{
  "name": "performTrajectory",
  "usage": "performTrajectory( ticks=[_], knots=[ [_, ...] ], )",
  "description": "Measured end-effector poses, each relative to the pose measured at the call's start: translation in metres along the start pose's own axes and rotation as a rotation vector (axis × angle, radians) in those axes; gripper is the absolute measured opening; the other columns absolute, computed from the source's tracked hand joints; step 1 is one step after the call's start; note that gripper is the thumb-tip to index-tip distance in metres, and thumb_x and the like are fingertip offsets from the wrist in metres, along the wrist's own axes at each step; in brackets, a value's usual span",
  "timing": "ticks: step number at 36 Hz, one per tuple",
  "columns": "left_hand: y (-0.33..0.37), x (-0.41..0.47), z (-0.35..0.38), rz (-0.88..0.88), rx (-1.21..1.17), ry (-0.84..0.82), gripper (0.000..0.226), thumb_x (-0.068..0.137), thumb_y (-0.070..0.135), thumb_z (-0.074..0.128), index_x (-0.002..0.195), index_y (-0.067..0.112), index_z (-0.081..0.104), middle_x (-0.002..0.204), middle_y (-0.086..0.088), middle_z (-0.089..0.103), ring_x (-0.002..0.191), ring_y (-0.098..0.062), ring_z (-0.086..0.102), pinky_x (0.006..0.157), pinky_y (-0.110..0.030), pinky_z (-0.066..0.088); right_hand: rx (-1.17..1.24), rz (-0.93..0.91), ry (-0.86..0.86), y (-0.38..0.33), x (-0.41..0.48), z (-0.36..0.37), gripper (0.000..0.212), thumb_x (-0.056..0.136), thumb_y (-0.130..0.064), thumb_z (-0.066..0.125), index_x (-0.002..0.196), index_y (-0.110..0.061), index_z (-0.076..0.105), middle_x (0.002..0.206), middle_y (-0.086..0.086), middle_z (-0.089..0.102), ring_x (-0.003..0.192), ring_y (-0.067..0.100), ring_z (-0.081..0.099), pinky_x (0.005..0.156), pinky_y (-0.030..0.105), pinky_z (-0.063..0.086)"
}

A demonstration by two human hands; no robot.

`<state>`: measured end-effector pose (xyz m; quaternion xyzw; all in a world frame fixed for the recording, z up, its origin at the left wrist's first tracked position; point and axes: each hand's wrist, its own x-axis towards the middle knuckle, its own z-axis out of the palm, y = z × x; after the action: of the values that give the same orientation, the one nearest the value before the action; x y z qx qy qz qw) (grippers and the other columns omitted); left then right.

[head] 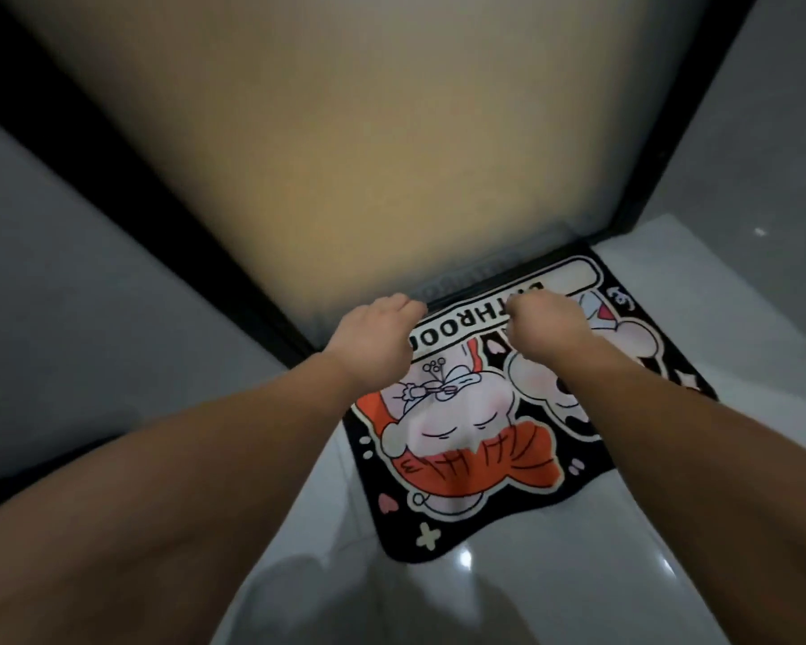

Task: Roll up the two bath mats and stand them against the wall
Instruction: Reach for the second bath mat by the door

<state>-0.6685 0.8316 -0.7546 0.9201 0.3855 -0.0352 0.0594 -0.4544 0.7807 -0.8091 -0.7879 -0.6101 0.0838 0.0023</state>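
Observation:
One bath mat (480, 449) lies flat on the pale floor. It is black, with cartoon figures in orange and pink and a cream banner of letters. Its far edge runs along the foot of a frosted glass door. My left hand (375, 339) is curled over the mat's far left edge. My right hand (547, 325) is curled in a fist over the banner near the same edge. The fingertips of both hands are hidden behind their backs. No second mat is in view.
The frosted glass door (373, 146) with its black frame (233, 277) stands straight ahead. Grey walls (80, 290) close in on the left and right. Glossy white floor tiles (554, 588) lie around the mat's near side.

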Motion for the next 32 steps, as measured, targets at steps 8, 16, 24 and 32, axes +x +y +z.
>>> performTrajectory(
  ticks=[8, 16, 24, 32],
  knots=[
    [0.041, 0.083, 0.047, 0.208, -0.034, 0.02, 0.045, 0.082, 0.01, 0.049, 0.127, 0.014, 0.049, 0.12, -0.008, 0.053, 0.113, -0.029, 0.049, 0.086, -0.041, 0.043, 0.04, 0.125, -0.035, 0.081, 0.005, 0.046, 0.03, 0.095, -0.029, 0.042, 0.109, -0.011, 0.06, 0.112, 0.014, 0.058, 0.098, 0.035, 0.058, 0.071, 0.035, 0.042],
    [0.065, 0.114, 0.107, 0.29, -0.151, -0.002, 0.045, 0.081, 0.006, 0.051, 0.125, 0.015, 0.052, 0.12, -0.005, 0.056, 0.112, -0.027, 0.05, 0.088, -0.04, 0.043, 0.031, 0.464, -0.416, 0.175, -0.016, 0.081, 0.056, 0.092, -0.039, 0.052, 0.14, -0.014, 0.039, 0.137, 0.018, 0.039, 0.119, 0.036, 0.049, 0.096, 0.04, 0.041],
    [0.066, 0.126, 0.126, 0.305, -0.175, -0.026, 0.046, 0.085, 0.007, 0.05, 0.131, 0.014, 0.047, 0.125, -0.006, 0.052, 0.113, -0.026, 0.048, 0.091, -0.039, 0.04, 0.206, 0.615, -0.46, 0.204, -0.012, 0.12, 0.047, 0.091, -0.03, 0.056, 0.128, -0.004, 0.043, 0.128, 0.023, 0.045, 0.111, 0.038, 0.052, 0.089, 0.037, 0.043],
    [0.052, 0.126, 0.126, 0.243, -0.203, -0.007, 0.048, 0.084, 0.006, 0.051, 0.131, 0.013, 0.048, 0.125, -0.007, 0.053, 0.114, -0.026, 0.047, 0.093, -0.038, 0.039, 0.309, 0.68, -0.396, 0.216, 0.006, 0.136, 0.047, 0.087, -0.027, 0.062, 0.124, -0.001, 0.048, 0.121, 0.023, 0.055, 0.107, 0.037, 0.056, 0.084, 0.036, 0.045]
  ],
)
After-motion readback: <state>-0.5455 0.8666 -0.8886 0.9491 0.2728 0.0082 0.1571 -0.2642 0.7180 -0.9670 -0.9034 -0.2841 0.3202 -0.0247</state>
